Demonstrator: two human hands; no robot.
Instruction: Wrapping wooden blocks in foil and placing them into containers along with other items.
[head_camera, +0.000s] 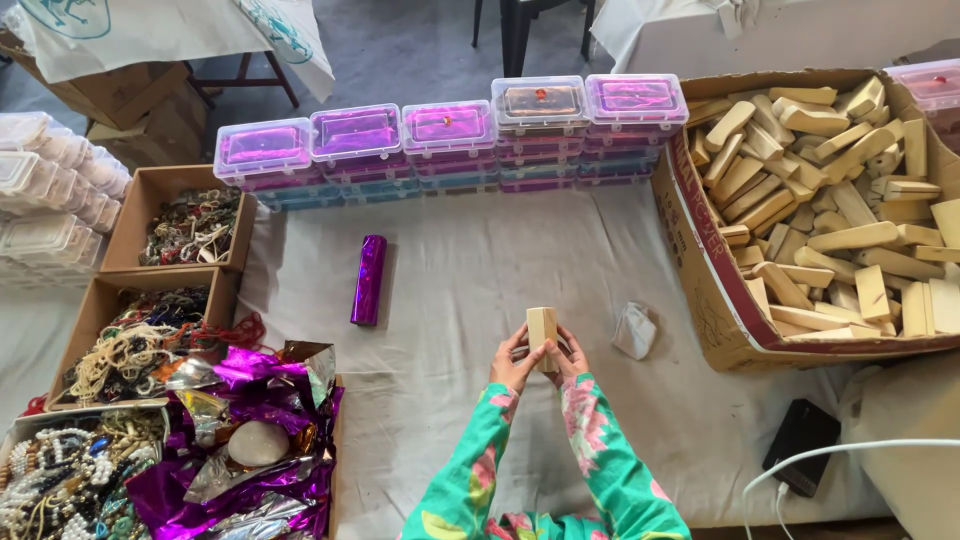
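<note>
1. Left hand (515, 362) & right hand (571, 357) both clasp a small wooden block (542, 335), held upright above the cloth-covered surface (460, 290), fingers round its lower half.
2. Block looks light, stiff, w/ dry unfinished faces; prob. not slippery. Best held by the flat long sides.
3. Nearby: purple foil roll (368, 280) to the left, crumpled white cloth (634, 330) just right, cardboard box (715, 300) of similar blocks further right.

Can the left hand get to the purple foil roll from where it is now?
Probably yes. The purple foil roll lies alone on bare cloth, up and left of the left hand, with nothing between them. But that hand shares a grip on the wooden block with the right hand.
</note>
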